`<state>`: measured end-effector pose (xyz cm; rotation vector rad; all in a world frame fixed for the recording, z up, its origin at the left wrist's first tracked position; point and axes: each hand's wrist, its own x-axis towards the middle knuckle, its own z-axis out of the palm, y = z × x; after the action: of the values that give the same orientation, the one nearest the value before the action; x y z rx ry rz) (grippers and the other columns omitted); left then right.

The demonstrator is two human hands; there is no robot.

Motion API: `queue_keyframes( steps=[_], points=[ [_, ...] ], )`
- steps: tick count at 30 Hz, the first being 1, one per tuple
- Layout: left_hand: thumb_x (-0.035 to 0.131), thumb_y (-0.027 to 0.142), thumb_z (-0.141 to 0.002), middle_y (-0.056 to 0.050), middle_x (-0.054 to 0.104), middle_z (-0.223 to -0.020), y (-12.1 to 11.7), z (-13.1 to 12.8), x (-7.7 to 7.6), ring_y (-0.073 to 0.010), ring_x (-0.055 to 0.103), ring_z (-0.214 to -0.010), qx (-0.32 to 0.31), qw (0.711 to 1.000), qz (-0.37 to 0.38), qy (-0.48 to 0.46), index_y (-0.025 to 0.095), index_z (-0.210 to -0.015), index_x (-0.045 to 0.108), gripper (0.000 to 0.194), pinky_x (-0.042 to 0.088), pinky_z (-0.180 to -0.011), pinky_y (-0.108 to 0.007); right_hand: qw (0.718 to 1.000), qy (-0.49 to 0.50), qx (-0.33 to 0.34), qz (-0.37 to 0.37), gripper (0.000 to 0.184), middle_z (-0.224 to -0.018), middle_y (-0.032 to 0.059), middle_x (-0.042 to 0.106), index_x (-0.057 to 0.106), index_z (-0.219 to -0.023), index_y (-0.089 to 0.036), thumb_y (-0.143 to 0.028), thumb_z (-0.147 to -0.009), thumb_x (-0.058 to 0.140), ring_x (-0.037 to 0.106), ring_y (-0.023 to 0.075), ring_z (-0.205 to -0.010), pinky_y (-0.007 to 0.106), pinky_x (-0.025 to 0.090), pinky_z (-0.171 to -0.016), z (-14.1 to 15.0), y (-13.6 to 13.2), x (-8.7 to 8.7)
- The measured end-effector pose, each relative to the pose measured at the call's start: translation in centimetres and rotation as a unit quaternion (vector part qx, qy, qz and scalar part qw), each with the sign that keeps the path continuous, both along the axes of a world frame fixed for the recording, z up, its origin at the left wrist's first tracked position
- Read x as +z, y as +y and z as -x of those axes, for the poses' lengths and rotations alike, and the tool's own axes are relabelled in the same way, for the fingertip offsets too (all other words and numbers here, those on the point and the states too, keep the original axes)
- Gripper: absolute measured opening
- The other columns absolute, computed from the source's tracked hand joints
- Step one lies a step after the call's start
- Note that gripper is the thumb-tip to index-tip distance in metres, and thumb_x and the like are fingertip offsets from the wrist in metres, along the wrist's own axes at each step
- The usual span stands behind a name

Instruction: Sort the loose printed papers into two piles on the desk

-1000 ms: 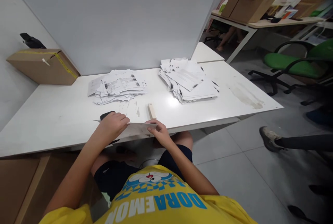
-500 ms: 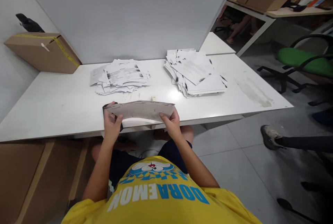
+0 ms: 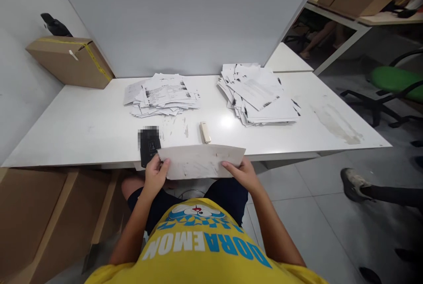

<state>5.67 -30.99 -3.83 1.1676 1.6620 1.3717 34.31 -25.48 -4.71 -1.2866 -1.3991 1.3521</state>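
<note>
A sheet of paper (image 3: 198, 163) with dark smudges is held out between my two hands at the table's front edge. My left hand (image 3: 156, 174) grips its left end, thumb on the near face. On the right end, my right hand (image 3: 243, 173) pinches it the same way. Just beyond my left hand lies a flat black object (image 3: 150, 147), partly blurred out. A small cream-coloured block-like object (image 3: 205, 132) lies behind the sheet. Farther back are two messy paper stacks, a left stack (image 3: 165, 97) and a larger right stack (image 3: 259, 94), with black-smeared edges.
The white table (image 3: 99, 130) meets a grey partition (image 3: 185, 20) at the back. A cardboard box (image 3: 71, 61) stands at the far left with a black object (image 3: 56, 26) behind it. Open cartons (image 3: 33, 213) sit below left. A green chair (image 3: 396, 82) and another person's shoe (image 3: 355, 185) are on the right.
Both hands have drawn the sheet down toward my body and tilted it, so more of its face shows. The black object and the cream block are now uncovered. The camera view has shifted slightly left.
</note>
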Motion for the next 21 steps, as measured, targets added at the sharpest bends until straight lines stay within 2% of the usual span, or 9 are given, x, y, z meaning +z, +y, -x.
queue_keyframes(
  steps=[3, 6, 9, 11, 14, 17, 21],
  points=[
    [0.066, 0.057, -0.08, -0.008, 0.072, -0.101, -1.4, -1.5, -1.0, -0.026, 0.066, -0.098, -0.041, 0.996, 0.046, -0.061, 0.019, -0.103, 0.067, 0.045, 0.052, -0.087, -0.034, 0.998, 0.023, -0.046, 0.049, 0.049, -0.11, 0.0112, 0.075, 0.073, -0.1, -0.023, -0.058, -0.066, 0.082, 0.067, 0.0354, -0.106, 0.047, 0.055, -0.09, -1.3, -1.6, -1.1],
    [0.065, 0.052, -0.081, -0.009, 0.07, -0.116, -1.3, -3.5, -2.5, -0.0249, 0.065, -0.105, -0.054, 0.988, 0.066, -0.126, 0.02, -0.128, 0.058, 0.057, 0.051, -0.094, -0.034, 0.989, 0.052, -0.092, 0.102, 0.061, -0.123, 0.0109, 0.071, 0.069, -0.114, -0.024, -0.058, -0.065, 0.081, 0.066, 0.035, -0.113, 0.048, 0.056, -0.093, -1.6, -2.5, -2.8],
    [0.064, 0.043, -0.082, -0.008, 0.071, -0.109, -0.4, -5.1, -3.7, -0.0202, 0.067, -0.089, -0.085, 0.977, 0.121, -0.155, 0.019, -0.153, 0.033, 0.081, 0.052, -0.083, -0.031, 0.979, 0.066, -0.115, 0.158, 0.068, -0.125, 0.0103, 0.071, 0.064, -0.121, -0.025, -0.055, -0.063, 0.082, 0.066, 0.035, -0.113, 0.048, 0.057, -0.092, -2.5, -2.4, -3.6],
    [0.062, 0.039, -0.084, -0.005, 0.07, -0.098, 0.4, -5.8, -4.2, -0.0167, 0.064, -0.077, -0.118, 0.971, 0.134, -0.157, 0.018, -0.157, 0.026, 0.084, 0.05, -0.073, -0.028, 0.974, 0.067, -0.138, 0.166, 0.067, -0.124, 0.0094, 0.071, 0.063, -0.122, -0.025, -0.052, -0.063, 0.082, 0.067, 0.0343, -0.112, 0.047, 0.057, -0.092, -3.7, -2.0, -3.5],
    [0.06, 0.034, -0.085, -0.001, 0.064, -0.089, 1.8, -6.8, -4.4, -0.0134, 0.058, -0.07, -0.15, 0.972, 0.105, -0.145, 0.017, -0.153, 0.035, 0.075, 0.046, -0.067, -0.024, 0.978, 0.049, -0.152, 0.133, 0.065, -0.128, 0.0084, 0.069, 0.061, -0.124, -0.027, -0.051, -0.066, 0.079, 0.067, 0.0324, -0.112, 0.045, 0.057, -0.093, -5.7, -0.9, -2.8],
    [0.059, 0.029, -0.086, -0.001, 0.06, -0.087, 3.2, -7.9, -4.3, -0.013, 0.056, -0.07, -0.176, 0.973, 0.098, -0.112, 0.015, -0.149, 0.042, 0.067, 0.045, -0.069, -0.025, 0.984, 0.021, -0.141, 0.102, 0.064, -0.134, 0.0086, 0.066, 0.06, -0.126, -0.028, -0.05, -0.069, 0.078, 0.066, 0.0316, -0.115, 0.044, 0.057, -0.092, -7.5, 0.7, -2.3],
    [0.05, 0.025, -0.091, -0.004, 0.063, -0.093, 4.1, -8.7, -3.8, -0.0153, 0.059, -0.072, -0.211, 0.972, 0.108, -0.004, 0.015, -0.149, 0.044, 0.059, 0.048, -0.071, -0.027, 0.987, 0.006, -0.116, 0.109, 0.069, -0.135, 0.0109, 0.065, 0.059, -0.13, -0.026, -0.049, -0.068, 0.079, 0.066, 0.0323, -0.113, 0.044, 0.058, -0.089, -9.4, 2.9, -2.2]
  ],
)
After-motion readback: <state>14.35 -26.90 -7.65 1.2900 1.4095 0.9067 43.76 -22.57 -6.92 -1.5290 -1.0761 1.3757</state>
